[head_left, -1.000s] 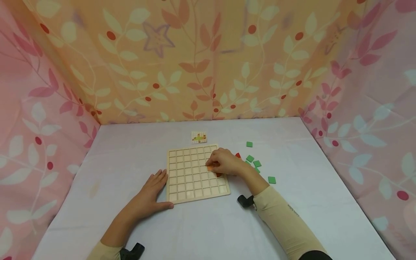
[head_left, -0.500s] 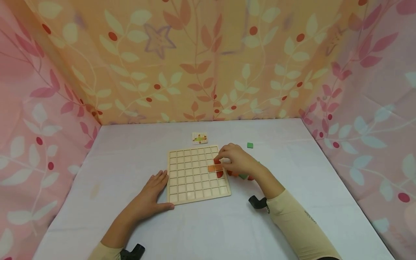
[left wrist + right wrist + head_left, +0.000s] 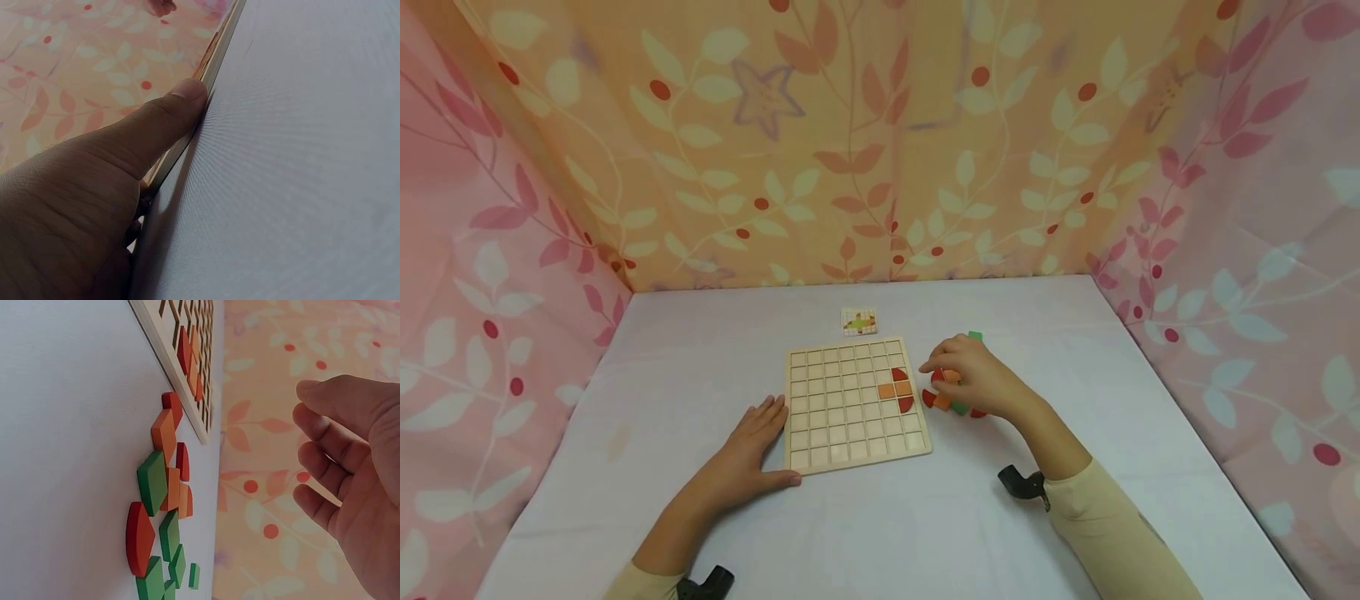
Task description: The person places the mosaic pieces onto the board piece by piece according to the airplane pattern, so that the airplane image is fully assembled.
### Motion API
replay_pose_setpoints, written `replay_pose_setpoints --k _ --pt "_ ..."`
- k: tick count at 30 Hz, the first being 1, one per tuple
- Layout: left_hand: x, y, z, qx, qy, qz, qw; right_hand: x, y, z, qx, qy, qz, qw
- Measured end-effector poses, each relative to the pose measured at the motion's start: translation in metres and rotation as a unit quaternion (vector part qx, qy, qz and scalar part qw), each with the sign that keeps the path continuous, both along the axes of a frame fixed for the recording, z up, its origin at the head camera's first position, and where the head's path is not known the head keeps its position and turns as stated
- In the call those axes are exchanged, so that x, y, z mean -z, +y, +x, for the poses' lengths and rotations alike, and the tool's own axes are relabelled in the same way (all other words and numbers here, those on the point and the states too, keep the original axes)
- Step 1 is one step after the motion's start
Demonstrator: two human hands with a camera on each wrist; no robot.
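A square wooden grid board [image 3: 831, 417] lies in the middle of the table in the head view. Near its right edge sit two orange square tiles [image 3: 887, 391] in one row, with a red rounded tile [image 3: 898, 375] above and another red tile [image 3: 906, 405] below. My left hand [image 3: 745, 454] rests against the board's left side, fingers straight, thumb touching the front left corner. Over the loose tiles on the right hovers my right hand [image 3: 973, 375]. The right wrist view shows this hand [image 3: 356, 444] holding nothing, its fingers loosely bent and apart from the tiles.
Loose tiles lie right of the board: several green tiles [image 3: 152, 483], orange tiles [image 3: 164, 435] and red tiles [image 3: 140, 539]. A small picture card [image 3: 859, 322] lies behind the board. Patterned curtains [image 3: 850, 167] enclose the white table [image 3: 865, 533] at back and sides.
My right hand has moved off the board, rightward over the loose tiles. The orange and red tiles it covered on the board are now visible. My left hand stays put.
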State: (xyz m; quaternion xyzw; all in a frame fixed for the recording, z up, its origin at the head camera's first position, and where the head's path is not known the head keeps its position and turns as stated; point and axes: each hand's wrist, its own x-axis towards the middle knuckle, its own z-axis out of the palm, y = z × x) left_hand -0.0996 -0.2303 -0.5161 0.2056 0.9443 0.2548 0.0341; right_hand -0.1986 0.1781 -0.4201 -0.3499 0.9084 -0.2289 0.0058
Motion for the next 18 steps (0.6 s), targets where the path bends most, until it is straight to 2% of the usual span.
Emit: replay_pose_setpoints --k 5,12,18 --pt "0.000 0.000 0.001 -0.003 0.002 -0.003 1.0000 0.003 0.006 0.005 0.004 0.012 -0.012 0.9999" --pt "0.000 0.002 0.000 0.002 0.002 -0.001 1.0000 0.015 0.013 0.007 0.017 0.014 -0.007 0.9997" --pt "-0.001 0.000 0.002 0.002 0.005 0.001 1.0000 0.026 0.015 0.006 0.018 0.009 -0.038 0.9991"
